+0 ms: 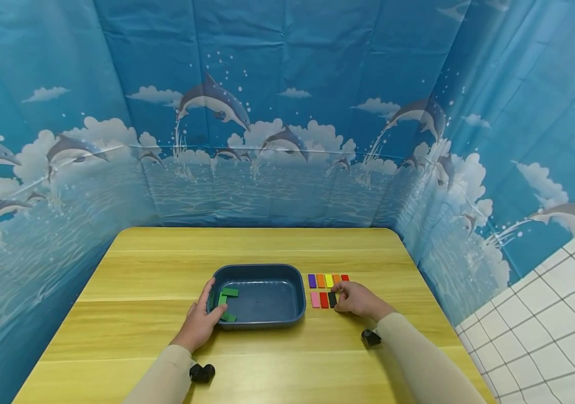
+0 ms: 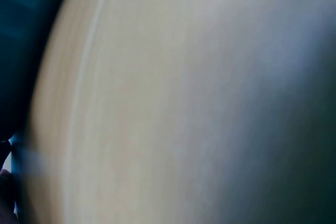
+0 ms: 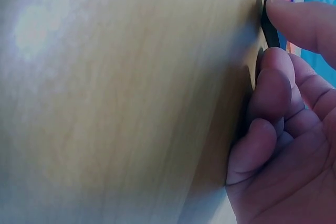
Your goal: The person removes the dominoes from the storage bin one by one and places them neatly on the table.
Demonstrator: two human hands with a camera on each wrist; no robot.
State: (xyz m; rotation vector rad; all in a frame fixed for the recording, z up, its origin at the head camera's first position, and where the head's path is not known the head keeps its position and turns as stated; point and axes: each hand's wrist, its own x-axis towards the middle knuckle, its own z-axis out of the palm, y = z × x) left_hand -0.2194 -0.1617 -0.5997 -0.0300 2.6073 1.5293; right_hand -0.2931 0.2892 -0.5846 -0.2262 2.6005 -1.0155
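On the left, my left hand point(image 1: 198, 322) holds the rim of a dark blue plastic basin point(image 1: 296, 292), thumb over the edge and fingers outside. Several green blocks point(image 1: 230, 292) lie at the basin's left end, near that thumb. To the right of the basin, my right hand point(image 1: 360, 300) has thumb and forefinger at the ends of a black block point(image 1: 332, 299). The right wrist view shows the thumb on the black block point(image 3: 270, 24) and the other fingers curled against the table. Part of the front row is hidden under this hand.
A back row holds purple point(image 1: 312, 281), orange, yellow and red blocks; pink point(image 1: 315, 299) and red point(image 1: 324, 300) blocks lie left of the black one. The wooden table point(image 1: 267, 365) meets a dolphin-print curtain point(image 1: 267, 185) behind. White tiles point(image 1: 544, 331) stand at the right.
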